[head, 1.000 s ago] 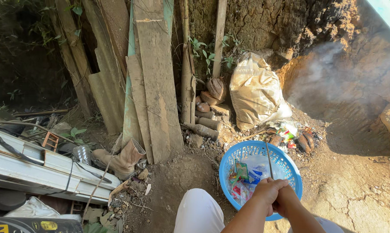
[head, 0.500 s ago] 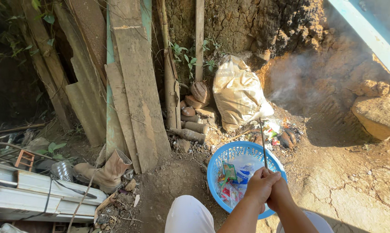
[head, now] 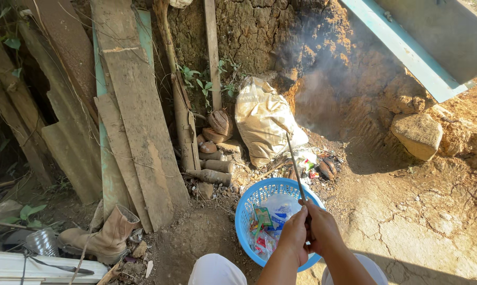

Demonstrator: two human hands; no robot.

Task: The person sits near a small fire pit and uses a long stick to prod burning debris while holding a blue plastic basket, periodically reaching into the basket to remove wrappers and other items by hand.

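Head view, looking down at bare dirt in front of an earth wall.

Both hands meet low centre, closed around the bottom end of a thin stick (head: 296, 169). Left hand (head: 295, 234) wraps it from the left, right hand (head: 323, 228) from the right, fingers curled tight, the two hands touching.

Stick: very slim, dark, straight, rod-like. It rises from the grip and tilts slightly left, tip ending near the sack (head: 262, 121). Material unclear; could be wood or metal.

Directly under the hands: a blue basket (head: 249, 203), round, perforated plastic, sitting on the ground. It holds a heap of mixed wrappers (head: 267, 227), clear plastic with green, red and blue bits. The hands cover its right rim.

The sack is pale, crumpled, leaning against the wall. Small litter pile (head: 315, 163) just right of it, with smoke drifting up the wall above.

Left of the basket: weathered planks (head: 138, 111) propped upright against the wall, short log pieces (head: 212, 169) at their foot, a tan boot (head: 104, 237) lying further left.

Right: a rock (head: 418, 134) under a slanted light-blue panel (head: 407, 50).

Bottom edge: white-clad knees (head: 217, 269).
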